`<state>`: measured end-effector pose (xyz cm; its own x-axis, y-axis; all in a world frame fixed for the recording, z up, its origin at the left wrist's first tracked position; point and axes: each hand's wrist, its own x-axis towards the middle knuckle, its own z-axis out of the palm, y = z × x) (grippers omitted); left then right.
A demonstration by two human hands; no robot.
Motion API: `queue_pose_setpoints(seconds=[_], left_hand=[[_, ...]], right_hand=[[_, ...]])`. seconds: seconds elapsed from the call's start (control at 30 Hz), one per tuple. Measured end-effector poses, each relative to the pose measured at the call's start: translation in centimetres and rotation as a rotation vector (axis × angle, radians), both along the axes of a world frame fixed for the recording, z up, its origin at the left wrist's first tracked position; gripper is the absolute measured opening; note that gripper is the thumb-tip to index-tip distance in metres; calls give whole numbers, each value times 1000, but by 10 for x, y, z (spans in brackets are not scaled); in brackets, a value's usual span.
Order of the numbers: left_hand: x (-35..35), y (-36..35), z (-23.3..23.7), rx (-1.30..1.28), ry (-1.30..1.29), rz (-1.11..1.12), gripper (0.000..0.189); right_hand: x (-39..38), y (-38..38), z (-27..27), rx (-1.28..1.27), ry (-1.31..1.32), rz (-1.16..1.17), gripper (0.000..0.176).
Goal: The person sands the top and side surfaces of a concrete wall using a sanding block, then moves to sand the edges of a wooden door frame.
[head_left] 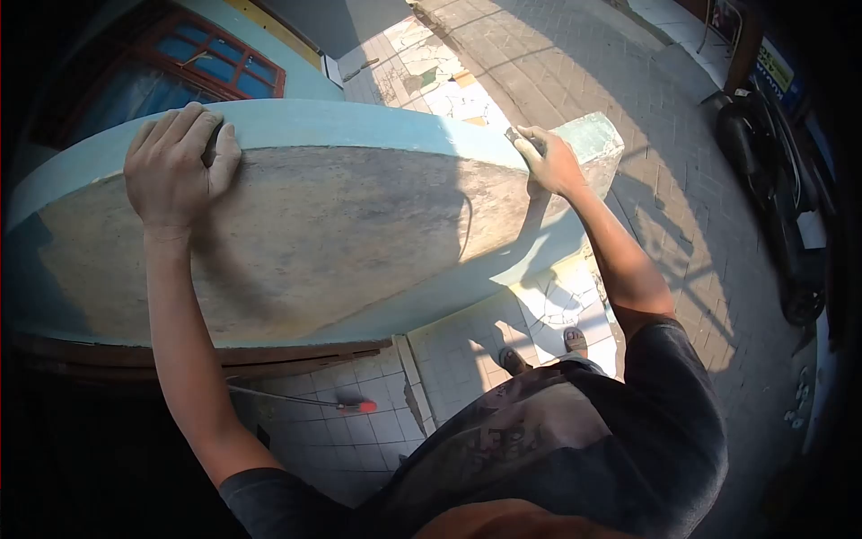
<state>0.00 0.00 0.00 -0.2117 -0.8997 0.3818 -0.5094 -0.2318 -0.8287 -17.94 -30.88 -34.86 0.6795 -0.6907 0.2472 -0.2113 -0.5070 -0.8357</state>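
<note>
A low wall (359, 216) stands before me, its curved top band pale blue and its face bare, patchy grey-brown. My left hand (175, 162), dusty with pale powder, is closed over the band at the left, fingers bent across the top and thumb on the near side. A dark patch shows between its thumb and forefinger. Near the right end, my right hand (548, 162) is closed at the top edge beside a pale green pillar top (593, 137). A small dark grey piece (513, 135) shows at its fingertips; I cannot tell what it is.
A red-framed window (215, 58) is beyond the wall at upper left. A brick-paved lane (575, 72) runs along the right, with a parked black motorbike (763, 171). Below, a red-tipped tool (359, 407) lies on the white tiled floor (377, 431) near my feet.
</note>
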Motion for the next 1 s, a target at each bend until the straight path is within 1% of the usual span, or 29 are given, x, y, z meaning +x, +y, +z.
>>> queue_pose_setpoints(seconds=[0.07, 0.1, 0.13, 0.17, 0.2, 0.27, 0.3, 0.33, 0.37, 0.4, 0.43, 0.47, 0.5, 0.57, 0.63, 0.67, 0.7, 0.73, 0.8, 0.83, 0.87, 0.9, 0.93, 0.97, 1.0], left_hand=[[-1, 2, -5, -23, 47, 44, 23], [-1, -3, 3, -18, 35, 37, 23], [0, -2, 1, -15, 32, 13, 24], [1, -1, 1, -5, 22, -11, 24], [3, 0, 1, 1, 21, -11, 24], [8, 3, 4, 24, 43, -34, 23], [8, 3, 5, 17, 40, -31, 23], [5, 4, 4, 23, 15, -42, 24], [5, 2, 4, 25, -16, -60, 26], [5, 1, 4, 13, -23, -65, 26], [4, 2, 1, 9, -7, -38, 26], [4, 0, 1, 8, 7, -14, 26], [3, -1, 2, 9, 4, -16, 26], [1, 0, 1, -3, 20, -8, 26], [5, 3, -1, -1, 40, -5, 26], [7, 3, -1, -7, 51, -8, 26], [7, 3, 0, -4, 45, -8, 26], [8, 4, 1, 0, 47, -34, 26], [10, 5, 2, -10, 50, -56, 26], [9, 6, 3, -5, 32, -79, 25], [9, 5, 3, 2, 13, -105, 25], [10, 4, 3, 0, 9, -108, 25], [10, 4, 1, -12, 7, -89, 25], [9, 3, 0, -22, 4, -72, 24], [10, 3, -2, -21, 5, -71, 24]], right_hand=[[2, 14, 5, -47, -56, -13, 40], [35, 51, 65, -203, -304, 84, 40], [38, 80, 119, -116, -339, 190, 39], [52, 102, 154, -140, -416, 256, 40], [58, 105, 156, -135, -418, 255, 40], [74, 102, 159, -172, -520, 303, 42], [67, 90, 143, -139, -433, 261, 43], [50, 69, 109, -99, -342, 221, 44], [40, 38, 58, -139, -309, 139, 45], [17, 14, 21, 28, -121, 109, 46], [0, 3, -8, 79, -107, 42, 44], [-3, 3, -17, 4, -45, -13, 44], [1, 11, -5, 5, -48, -16, 44], [24, 49, 59, -113, -221, 62, 41], [52, 99, 141, -138, -394, 209, 39], [75, 117, 169, -201, -476, 213, 39], [89, 127, 184, -262, -561, 217, 39], [85, 126, 183, -262, -571, 216, 39], [61, 108, 160, -121, -470, 321, 39], [53, 84, 124, -54, -391, 266, 40], [45, 54, 74, -148, -345, 152, 41], [19, 32, 36, -127, -204, 61, 38], [4, 11, -6, -19, -126, -10, 36], [3, 14, -2, -22, -125, -8, 36], [2, 22, 8, -116, -130, -22, 36]])
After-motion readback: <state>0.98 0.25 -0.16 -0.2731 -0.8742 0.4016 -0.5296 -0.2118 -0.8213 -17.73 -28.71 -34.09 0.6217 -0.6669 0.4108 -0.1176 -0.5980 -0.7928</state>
